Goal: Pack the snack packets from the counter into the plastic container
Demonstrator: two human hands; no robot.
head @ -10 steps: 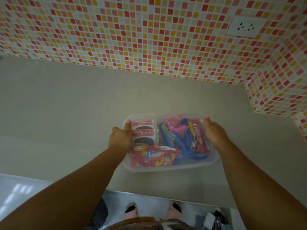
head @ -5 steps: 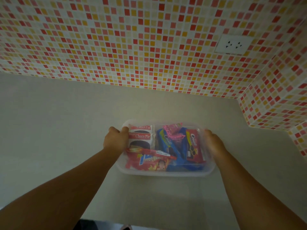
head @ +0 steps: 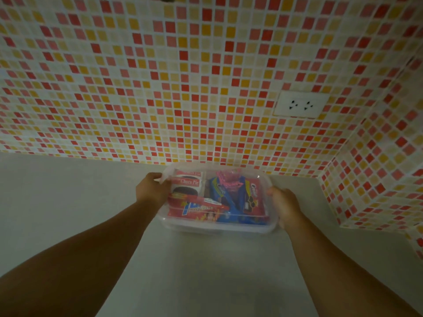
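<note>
Basically packed: clear rectangular plastic container (head: 219, 228) sits on the pale grey counter (head: 68, 202), close to its back edge under the mosaic wall, towards the back right corner. White-and-red Choco Pie packets (head: 187, 183), a blue biscuit packet (head: 220, 194) and a red snack packet (head: 194, 210) are inside; no loose packets visible on the counter.

Risks: packets stand proud of the rim, so tilting or a shove could spill them; thin walls may flex under squeeze.

Pose: both arms extended forward. Left hand (head: 152, 191) grips the left wall, fingers curled over the rim. Right hand (head: 285, 203) clasps the right wall.
</note>
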